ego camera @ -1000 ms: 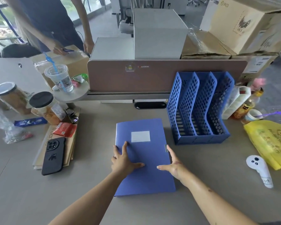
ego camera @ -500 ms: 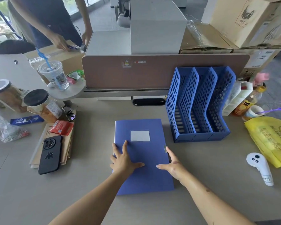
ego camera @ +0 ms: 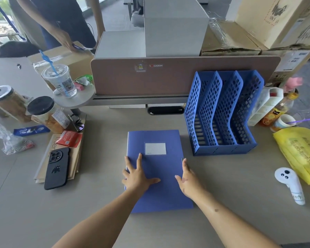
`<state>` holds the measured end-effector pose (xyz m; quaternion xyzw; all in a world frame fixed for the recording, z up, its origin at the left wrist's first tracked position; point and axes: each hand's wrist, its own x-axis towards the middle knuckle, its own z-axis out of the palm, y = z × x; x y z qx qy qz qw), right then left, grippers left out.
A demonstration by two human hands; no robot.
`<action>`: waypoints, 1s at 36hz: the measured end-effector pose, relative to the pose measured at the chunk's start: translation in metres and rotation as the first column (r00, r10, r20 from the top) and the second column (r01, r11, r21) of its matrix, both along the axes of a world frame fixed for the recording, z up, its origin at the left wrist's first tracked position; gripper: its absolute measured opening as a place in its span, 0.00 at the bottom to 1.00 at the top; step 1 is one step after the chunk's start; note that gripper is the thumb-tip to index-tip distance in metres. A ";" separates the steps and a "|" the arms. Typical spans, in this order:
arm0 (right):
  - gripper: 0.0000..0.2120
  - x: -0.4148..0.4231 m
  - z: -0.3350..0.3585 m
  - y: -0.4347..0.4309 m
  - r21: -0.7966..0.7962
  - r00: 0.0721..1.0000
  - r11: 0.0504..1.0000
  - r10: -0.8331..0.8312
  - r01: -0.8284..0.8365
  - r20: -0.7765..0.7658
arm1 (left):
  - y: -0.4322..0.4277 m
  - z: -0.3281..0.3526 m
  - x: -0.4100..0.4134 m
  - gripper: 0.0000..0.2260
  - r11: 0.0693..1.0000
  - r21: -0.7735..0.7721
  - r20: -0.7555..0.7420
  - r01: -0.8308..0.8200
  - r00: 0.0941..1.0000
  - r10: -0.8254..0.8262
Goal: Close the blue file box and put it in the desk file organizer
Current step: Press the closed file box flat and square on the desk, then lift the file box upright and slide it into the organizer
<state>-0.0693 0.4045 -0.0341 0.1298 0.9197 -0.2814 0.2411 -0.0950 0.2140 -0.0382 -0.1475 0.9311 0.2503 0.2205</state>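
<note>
Blue cover under both palms: the left hand (ego camera: 139, 178) lies flat with fingers spread on the closed blue file box (ego camera: 157, 169), grasping nothing, while the right hand (ego camera: 188, 181) rests open against its right edge. That box lies flat on the grey table (ego camera: 231, 185), near the front edge. Just beyond and to its right stands the blue lattice desk file organizer (ego camera: 222, 113), apart from the box.

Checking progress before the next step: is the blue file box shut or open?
Shut: the blue file box lies flat on the desk, cover down, left hand pressing on it.
</note>
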 end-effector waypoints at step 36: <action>0.34 -0.006 0.144 0.016 -0.563 0.900 0.818 -0.331 0.122 -0.285 | -0.046 0.053 -0.026 0.61 0.710 0.694 -0.336 0.117 0.926 0.175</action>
